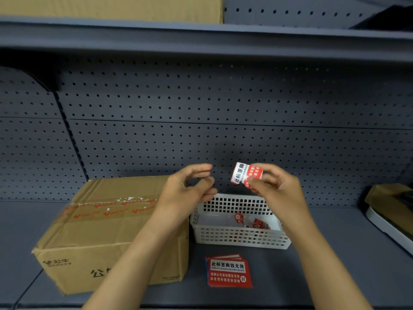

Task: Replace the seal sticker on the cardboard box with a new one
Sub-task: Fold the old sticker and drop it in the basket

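A brown cardboard box (96, 231) stands on the shelf at the left, taped along its top seam, with white torn sticker residue (130, 199) on the tape. My right hand (276, 186) pinches a curled red and white seal sticker (244, 175) above the white basket (241, 241). My left hand (190, 187) hovers just left of the sticker with its fingers apart and nothing in it. A small stack of flat red seal stickers (228, 272) lies on the shelf in front of the basket.
The perforated white basket holds crumpled red sticker scraps (250, 222). A grey pegboard wall (201, 121) backs the shelf. An upper shelf (201, 39) carries another cardboard box (111, 7). An olive and white object (393, 211) lies at the far right.
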`<state>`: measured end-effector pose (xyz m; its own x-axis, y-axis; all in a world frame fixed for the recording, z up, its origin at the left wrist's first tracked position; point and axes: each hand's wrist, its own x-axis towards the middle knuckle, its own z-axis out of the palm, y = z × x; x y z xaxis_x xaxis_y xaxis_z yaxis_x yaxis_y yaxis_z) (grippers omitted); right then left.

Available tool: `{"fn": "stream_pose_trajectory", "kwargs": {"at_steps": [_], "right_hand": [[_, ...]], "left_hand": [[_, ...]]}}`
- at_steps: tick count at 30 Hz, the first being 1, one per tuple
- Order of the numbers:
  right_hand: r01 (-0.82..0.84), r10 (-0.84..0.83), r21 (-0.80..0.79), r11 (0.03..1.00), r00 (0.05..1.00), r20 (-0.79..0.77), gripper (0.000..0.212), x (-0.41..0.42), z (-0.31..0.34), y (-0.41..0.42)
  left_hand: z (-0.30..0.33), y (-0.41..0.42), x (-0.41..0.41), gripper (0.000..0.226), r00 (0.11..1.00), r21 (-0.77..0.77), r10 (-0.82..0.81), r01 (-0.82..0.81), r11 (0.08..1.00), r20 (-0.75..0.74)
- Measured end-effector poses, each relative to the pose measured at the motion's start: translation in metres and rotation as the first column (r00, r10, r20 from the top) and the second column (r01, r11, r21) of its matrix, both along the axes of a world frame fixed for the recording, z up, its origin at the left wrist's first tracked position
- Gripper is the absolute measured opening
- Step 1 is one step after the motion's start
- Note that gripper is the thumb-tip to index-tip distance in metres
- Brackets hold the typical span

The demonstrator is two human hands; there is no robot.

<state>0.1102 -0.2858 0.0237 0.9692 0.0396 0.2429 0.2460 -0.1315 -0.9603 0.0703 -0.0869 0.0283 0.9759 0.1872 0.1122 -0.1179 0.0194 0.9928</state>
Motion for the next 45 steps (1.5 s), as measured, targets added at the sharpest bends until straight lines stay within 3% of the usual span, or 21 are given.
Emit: {"fn": "stream_pose_trajectory", "kwargs": {"at_steps": [6, 11, 18, 26, 33, 41, 45], "right_hand": [[0.078, -0.103, -0.204, 0.976, 0.988, -0.114, 0.025, 0.036, -0.040, -0.009], [0.070, -0.138, -0.403, 0.912, 0.980, -0.142, 0.022, 0.054, -0.078, -0.014], [0.020, -0.134, -0.591, 0.806, 0.980, -0.149, 0.035, 0.056, -0.088, -0.016], [0.124, -0.187, -0.562, 0.818, 0.981, -0.056, 0.025, 0.051, -0.074, -0.026], [0.122, -0.100, -0.535, 0.836, 0.993, 0.070, 0.027, 0.016, -0.057, -0.031], [0.003, -0.017, -0.620, 0.785, 1.000, -0.017, 0.015, -0.015, -0.081, -0.023], [-0.065, -0.002, -0.703, 0.708, 0.996, -0.093, 0.011, -0.034, -0.107, -0.021]], "left_hand": [[-0.014, -0.007, 0.010, 0.025, 0.999, 0.268, 0.030, -0.037, 0.963, 0.030], [-0.025, -0.018, 0.017, 0.026, 0.999, 0.386, 0.018, -0.033, 0.922, 0.042], [-0.040, -0.039, 0.026, 0.028, 0.998, 0.536, -0.044, 0.018, 0.844, 0.037], [-0.038, -0.045, 0.021, 0.026, 0.998, 0.583, -0.048, 0.015, 0.812, 0.041], [-0.055, -0.058, 0.011, 0.031, 0.998, 0.646, -0.034, -0.008, 0.763, 0.053], [-0.089, -0.057, -0.008, 0.039, 0.994, 0.767, -0.085, 0.006, 0.641, 0.063], [-0.113, -0.060, -0.025, 0.040, 0.984, 0.816, -0.067, -0.098, 0.569, 0.165]]}}
